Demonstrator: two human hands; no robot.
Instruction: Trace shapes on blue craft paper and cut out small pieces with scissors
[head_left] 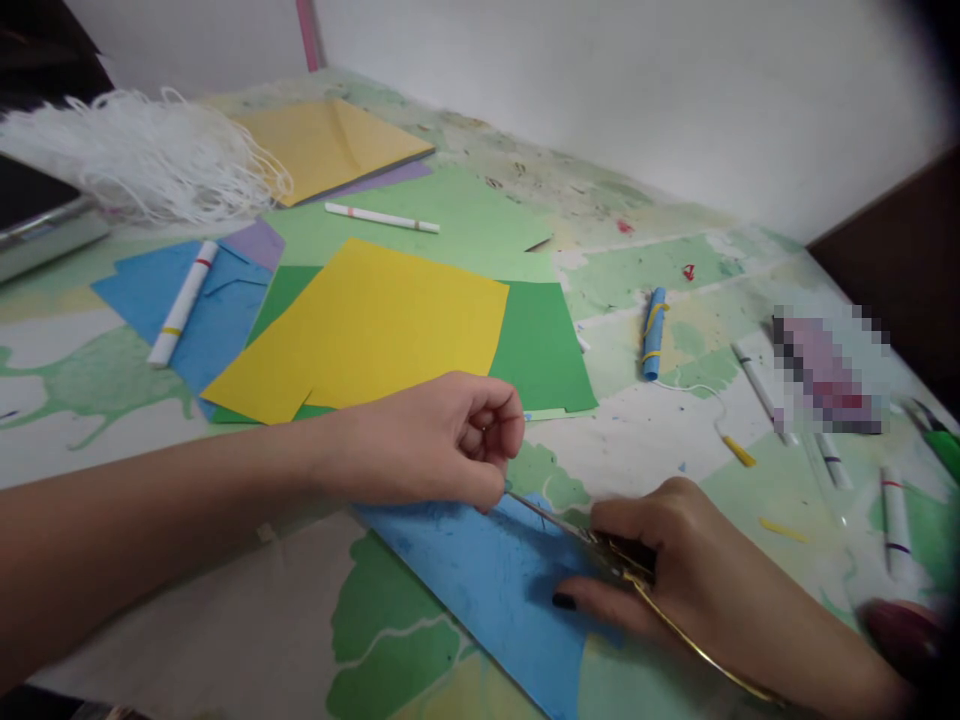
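My left hand (pixel 442 440) is closed, thumb and fingers pinched together over the top edge of a blue sheet (pixel 495 590); what lies between the fingertips is too small to make out. My right hand (pixel 667 560) grips scissors (pixel 600 545) with gold-coloured handles. The thin blade tips point left and reach my left thumb, above the blue sheet. Just beyond my left hand lies a yellow sheet (pixel 375 330) on top of a dark green sheet (pixel 544 340).
White string (pixel 150 160) is heaped at the back left beside a gold-yellow pad (pixel 337 150). A marker (pixel 184 305) rests on blue paper at left. A rolled blue paper (pixel 654 335) lies right of centre, and several markers are at the right.
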